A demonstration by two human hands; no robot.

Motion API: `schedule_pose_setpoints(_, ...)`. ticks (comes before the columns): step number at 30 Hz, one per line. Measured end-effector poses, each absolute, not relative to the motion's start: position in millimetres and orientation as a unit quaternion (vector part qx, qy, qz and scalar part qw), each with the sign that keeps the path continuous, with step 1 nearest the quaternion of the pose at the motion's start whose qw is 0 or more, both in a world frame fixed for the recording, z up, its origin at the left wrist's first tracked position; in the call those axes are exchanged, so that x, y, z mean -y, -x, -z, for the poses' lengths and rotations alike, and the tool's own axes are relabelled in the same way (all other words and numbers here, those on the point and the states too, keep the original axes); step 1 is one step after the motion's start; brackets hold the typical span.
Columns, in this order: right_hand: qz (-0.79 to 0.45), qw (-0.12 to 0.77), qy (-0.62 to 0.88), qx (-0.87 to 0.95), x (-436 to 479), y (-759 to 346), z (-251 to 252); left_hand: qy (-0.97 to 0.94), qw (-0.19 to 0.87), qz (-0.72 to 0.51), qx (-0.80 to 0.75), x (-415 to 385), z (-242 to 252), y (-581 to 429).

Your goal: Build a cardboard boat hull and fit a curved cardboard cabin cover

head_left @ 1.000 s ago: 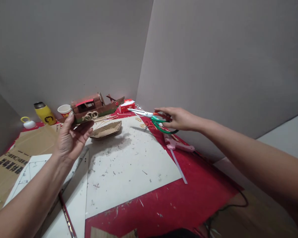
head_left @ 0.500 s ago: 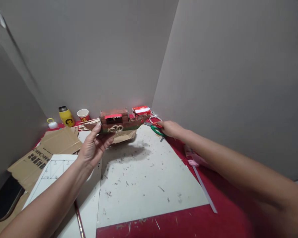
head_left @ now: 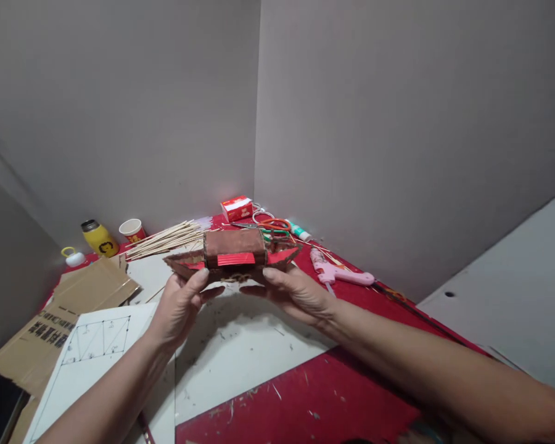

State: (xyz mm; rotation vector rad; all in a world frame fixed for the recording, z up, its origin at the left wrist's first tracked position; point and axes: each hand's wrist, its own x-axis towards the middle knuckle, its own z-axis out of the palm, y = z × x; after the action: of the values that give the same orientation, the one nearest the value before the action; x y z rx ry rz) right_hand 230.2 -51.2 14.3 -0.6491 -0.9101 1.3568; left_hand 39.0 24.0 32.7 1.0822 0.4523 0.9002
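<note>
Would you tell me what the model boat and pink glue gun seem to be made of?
Model boat: probably cardboard with dull brown paint, judging by its rough edges and uneven colour. Glue gun: likely moulded plastic, given its smooth, rounded handle.

Holds a model boat in left hand and right hand above a white sheet, near wooden skewers and glue gun.

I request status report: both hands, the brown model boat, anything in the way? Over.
Left hand and right hand: both gripping brown model boat. Boat: raised over white paper sheet. Pink glue gun: off right, not blocking.
</note>
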Motion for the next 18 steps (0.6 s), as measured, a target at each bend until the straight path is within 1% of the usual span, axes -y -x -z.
schedule_pose_setpoints(3,-0.584,0.679,0.265,0.357,53.1,-228.4,-10.4,-0.525,0.726,-0.390,-0.213,-17.4,-31.1,-41.9)
schedule_pose_setpoints(7,-0.590,0.695,0.270,0.309,51.3,-234.8,-0.7,-0.535,0.716,-0.389,-0.222,-19.2,-29.3,-42.6)
schedule_pose_setpoints(12,-0.622,0.688,0.273,0.255,48.6,-239.8,13.1,-0.532,0.702,-0.403,-0.249,-25.4,-20.2,-45.3)
schedule_pose_setpoints(18,-0.664,0.672,0.245,0.220,48.3,-241.8,14.7,-0.568,0.656,-0.420,-0.265,-24.5,-9.6,-44.1)
